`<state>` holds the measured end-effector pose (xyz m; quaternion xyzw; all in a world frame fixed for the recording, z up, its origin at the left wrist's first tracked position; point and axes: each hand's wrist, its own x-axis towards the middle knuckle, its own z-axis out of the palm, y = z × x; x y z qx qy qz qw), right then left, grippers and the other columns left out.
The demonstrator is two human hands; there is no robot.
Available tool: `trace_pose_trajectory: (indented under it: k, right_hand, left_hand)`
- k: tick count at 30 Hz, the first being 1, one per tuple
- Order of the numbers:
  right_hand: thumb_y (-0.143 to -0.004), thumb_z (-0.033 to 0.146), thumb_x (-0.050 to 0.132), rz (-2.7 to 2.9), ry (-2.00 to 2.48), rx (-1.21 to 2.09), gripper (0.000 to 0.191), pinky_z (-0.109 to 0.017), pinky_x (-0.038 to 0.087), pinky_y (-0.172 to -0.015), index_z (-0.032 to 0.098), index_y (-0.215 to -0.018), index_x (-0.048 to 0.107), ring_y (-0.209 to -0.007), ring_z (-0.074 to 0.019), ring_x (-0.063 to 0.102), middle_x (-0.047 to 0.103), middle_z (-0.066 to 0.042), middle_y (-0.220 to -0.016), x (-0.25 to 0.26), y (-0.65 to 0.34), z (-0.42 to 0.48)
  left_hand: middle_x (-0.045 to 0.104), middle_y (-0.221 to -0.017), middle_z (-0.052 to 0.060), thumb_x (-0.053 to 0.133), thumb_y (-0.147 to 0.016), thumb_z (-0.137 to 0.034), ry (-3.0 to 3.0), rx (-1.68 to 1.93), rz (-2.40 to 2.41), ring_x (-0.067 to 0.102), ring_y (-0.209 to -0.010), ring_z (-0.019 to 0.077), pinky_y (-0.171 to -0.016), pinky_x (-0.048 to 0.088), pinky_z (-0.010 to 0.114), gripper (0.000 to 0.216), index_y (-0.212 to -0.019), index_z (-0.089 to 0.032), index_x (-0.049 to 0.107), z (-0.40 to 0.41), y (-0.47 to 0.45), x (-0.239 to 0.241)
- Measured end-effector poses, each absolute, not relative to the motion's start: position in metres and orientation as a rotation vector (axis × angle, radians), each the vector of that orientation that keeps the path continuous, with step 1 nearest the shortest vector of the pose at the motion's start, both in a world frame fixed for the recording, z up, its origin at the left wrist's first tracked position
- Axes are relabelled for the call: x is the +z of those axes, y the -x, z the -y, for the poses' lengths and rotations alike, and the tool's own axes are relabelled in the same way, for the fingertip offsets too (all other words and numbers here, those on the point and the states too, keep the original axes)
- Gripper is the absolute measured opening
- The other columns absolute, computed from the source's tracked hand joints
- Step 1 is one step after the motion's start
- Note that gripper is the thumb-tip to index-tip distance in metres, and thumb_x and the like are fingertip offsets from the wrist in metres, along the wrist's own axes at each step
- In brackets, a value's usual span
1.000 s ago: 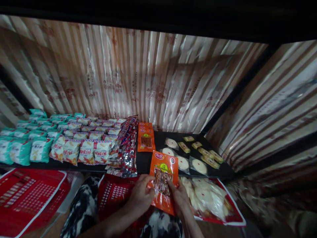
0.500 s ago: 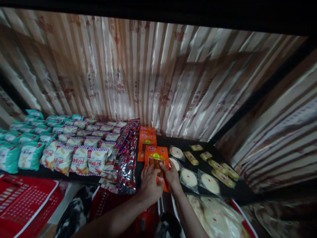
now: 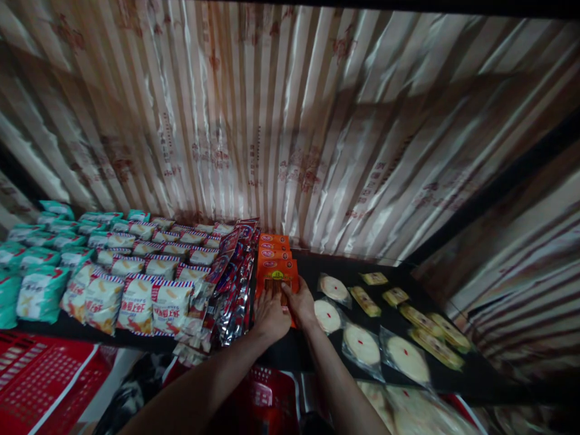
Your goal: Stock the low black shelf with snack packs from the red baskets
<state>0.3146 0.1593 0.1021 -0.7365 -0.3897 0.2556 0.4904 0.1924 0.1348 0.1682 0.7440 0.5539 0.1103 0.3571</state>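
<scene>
An orange snack packet (image 3: 277, 272) with a window of brown strips lies on the dark shelf, overlapping the orange packets (image 3: 273, 246) lined up behind it. My left hand (image 3: 272, 317) rests on its lower left part, fingers laid on the front. Along its right edge is my right hand (image 3: 299, 302), the thumb on the packet's face and the other fingers at the side, gripping it. Shiny red and silver packets (image 3: 235, 290) stand close on the left. Round white flatbreads in clear bags (image 3: 327, 315) lie to the right.
White and red snack bags (image 3: 170, 305) and teal bags (image 3: 40, 293) fill the left of the shelf (image 3: 312, 266). Small yellow packs (image 3: 421, 320) lie at the right. Below are red baskets (image 3: 54, 374). A striped curtain (image 3: 272, 121) hangs behind.
Both hands have pushed the orange packet back and slightly left, into line with the orange packets behind. The camera view has shifted a little.
</scene>
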Motion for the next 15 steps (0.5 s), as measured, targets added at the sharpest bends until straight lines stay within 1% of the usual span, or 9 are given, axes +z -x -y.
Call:
trace_pose_trajectory:
  k: [3, 8, 10, 13, 15]
  right_hand:
    - [-0.070, 0.038, 0.062, 1.016, 1.898, 0.556, 0.068, -0.037, 0.046, -0.085, 0.014, -0.131, 0.042, -0.098, -0.0267, 0.063, 0.067, -0.014, -0.106, 0.106, -0.312, -0.163]
    - [-0.081, 0.030, 0.048, 1.156, 2.059, 0.445, 0.059, -0.035, 0.045, -0.087, 0.012, -0.136, 0.035, -0.102, -0.0250, 0.061, 0.062, -0.016, -0.115, 0.116, -0.303, -0.161]
    - [-0.082, 0.026, 0.045, 1.211, 2.081, 0.371, 0.053, -0.033, 0.045, -0.086, 0.012, -0.133, 0.040, -0.100, -0.0239, 0.061, 0.061, -0.016, -0.114, 0.117, -0.302, -0.160]
    - [-0.082, 0.023, 0.045, 1.307, 2.111, 0.281, 0.040, -0.029, 0.046, -0.083, 0.013, -0.119, 0.056, -0.095, -0.0225, 0.062, 0.063, -0.015, -0.107, 0.115, -0.303, -0.159]
    - [-0.082, 0.021, 0.045, 1.361, 2.132, 0.254, 0.034, -0.027, 0.046, -0.079, 0.013, -0.112, 0.061, -0.092, -0.0212, 0.062, 0.062, -0.014, -0.105, 0.113, -0.304, -0.158]
  left_hand:
    - [0.041, -0.139, 0.016, 0.046, -0.075, -0.022, -1.952, 0.253, -1.431, 0.029, -0.132, 0.0307, -0.109, 0.021, 0.046, 0.052, -0.125, -0.011, 0.050, -0.140, -0.193, 0.162]
    - [0.048, -0.133, 0.010, 0.046, -0.074, -0.024, -2.003, 0.207, -1.492, 0.035, -0.129, 0.0260, -0.108, 0.026, 0.040, 0.045, -0.117, -0.017, 0.057, -0.144, -0.193, 0.154]
    - [0.051, -0.130, 0.009, 0.045, -0.074, -0.024, -2.013, 0.206, -1.497, 0.039, -0.126, 0.0249, -0.106, 0.029, 0.038, 0.042, -0.114, -0.018, 0.059, -0.144, -0.194, 0.154]
    - [0.055, -0.125, 0.008, 0.045, -0.073, -0.023, -2.039, 0.202, -1.497, 0.044, -0.121, 0.0238, -0.103, 0.035, 0.035, 0.041, -0.111, -0.019, 0.060, -0.142, -0.195, 0.159]
    - [0.058, -0.121, 0.007, 0.045, -0.074, -0.022, -2.058, 0.187, -1.502, 0.048, -0.117, 0.0229, -0.100, 0.038, 0.034, 0.040, -0.110, -0.019, 0.060, -0.141, -0.195, 0.161]
